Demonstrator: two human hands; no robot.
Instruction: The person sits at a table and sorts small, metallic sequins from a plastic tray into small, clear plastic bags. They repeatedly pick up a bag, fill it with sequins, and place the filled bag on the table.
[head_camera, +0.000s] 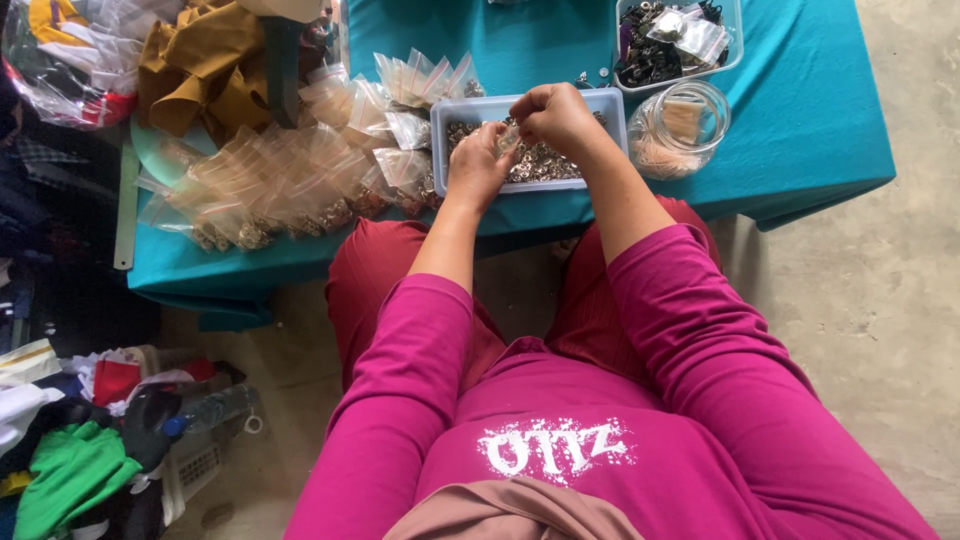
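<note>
Pinching a small clear bag (508, 140), both hands (478, 165) (556, 115) work over a teal-clothed table (800, 120).

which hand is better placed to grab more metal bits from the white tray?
Right, probably. The right hand hovers directly above the small metal pieces in the white tray, while the left hand sits at the tray's near edge, pinching the small clear bag between both hands.

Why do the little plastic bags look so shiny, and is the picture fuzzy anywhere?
Head view: soft daylight glints off the pile of small plastic bags and the glass jar; both hands look fairly sharp; the clothes heap sits dim at the edge; shadows stay faint.
</note>
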